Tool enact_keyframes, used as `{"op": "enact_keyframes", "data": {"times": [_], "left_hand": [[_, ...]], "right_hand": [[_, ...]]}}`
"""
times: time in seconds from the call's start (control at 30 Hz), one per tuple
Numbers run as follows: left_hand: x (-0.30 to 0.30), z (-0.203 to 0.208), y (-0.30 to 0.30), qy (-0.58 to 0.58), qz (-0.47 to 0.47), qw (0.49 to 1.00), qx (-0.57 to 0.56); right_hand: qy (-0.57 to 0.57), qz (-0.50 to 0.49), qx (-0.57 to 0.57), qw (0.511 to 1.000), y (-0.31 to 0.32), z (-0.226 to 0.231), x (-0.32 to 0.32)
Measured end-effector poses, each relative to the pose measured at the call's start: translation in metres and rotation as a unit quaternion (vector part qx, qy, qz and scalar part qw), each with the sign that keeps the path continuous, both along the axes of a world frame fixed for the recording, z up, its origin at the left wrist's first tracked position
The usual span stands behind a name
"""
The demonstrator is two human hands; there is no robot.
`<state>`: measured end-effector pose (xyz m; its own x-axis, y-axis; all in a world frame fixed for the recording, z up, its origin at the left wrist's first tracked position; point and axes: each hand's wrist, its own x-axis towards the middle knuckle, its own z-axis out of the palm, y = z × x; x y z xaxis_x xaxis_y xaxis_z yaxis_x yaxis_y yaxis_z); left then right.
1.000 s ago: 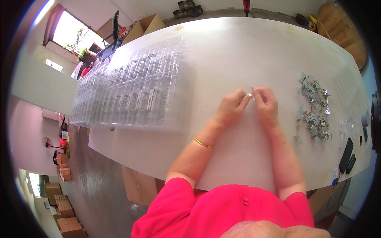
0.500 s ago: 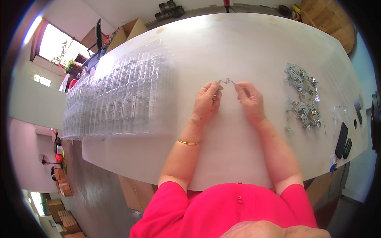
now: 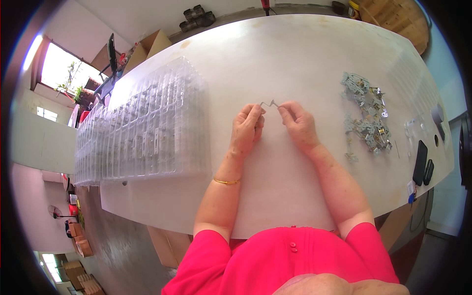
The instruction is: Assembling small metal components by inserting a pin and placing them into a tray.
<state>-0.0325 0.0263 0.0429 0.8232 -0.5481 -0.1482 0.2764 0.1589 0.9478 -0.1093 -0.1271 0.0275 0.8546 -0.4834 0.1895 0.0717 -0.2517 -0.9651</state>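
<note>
**Bent wire pinched over a pale table**

Smooth white oval table [image 3: 305, 64]; ribbed clear plastic compartment trays [image 3: 142, 128] leftward; jumbled grey metal brackets [image 3: 366, 118] rightward. Left hand [image 3: 247, 130] and right hand [image 3: 298, 124], fingertips narrowly pinched, share a thin kinked metal wire [image 3: 269, 103] mid-table.

Only 1 view: head-worn, the left of 2 side-by-side fisheye cameras, looking steeply down from above the chest onto the white table [image 3: 275, 64]. Upright, not mirrored; picture left is the person's left. Facing forward across the tabletop, far edge bent into an arc near the top rim. Near: forearms entering from the lower edge, left hand [image 3: 247, 129] and right hand [image 3: 298, 124] close to centre. Wide enough to catch the floor at lower left and a bright window [image 3: 59, 73] at upper left. Dark circular vignette at the corners.
</note>
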Motion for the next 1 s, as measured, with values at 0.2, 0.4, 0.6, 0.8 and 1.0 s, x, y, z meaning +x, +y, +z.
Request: {"op": "enact_keyframes", "data": {"times": [0.2, 0.4, 0.6, 0.8, 1.0], "left_hand": [[-0.003, -0.014, -0.009, -0.097, -0.015, 0.995, 0.010], [-0.005, -0.009, -0.007, -0.149, -0.029, 0.985, 0.085], [-0.002, -0.006, -0.004, -0.160, -0.063, 0.981, 0.085], [-0.009, -0.003, -0.004, -0.189, -0.116, 0.969, 0.112], [-0.005, 0.003, -0.004, -0.064, -0.075, 0.991, 0.090]], "right_hand": [[0.018, 0.012, 0.009, 1.000, -0.002, 0.004, -0.003], [0.044, 0.097, 0.120, 0.987, -0.009, 0.007, -0.001], [-0.007, 0.174, 0.227, 0.958, -0.026, 0.007, 0.003], [0.028, 0.186, 0.197, 0.962, -0.028, 0.006, 0.004], [-0.073, 0.105, 0.256, 0.958, -0.022, 0.009, -0.001]]}}
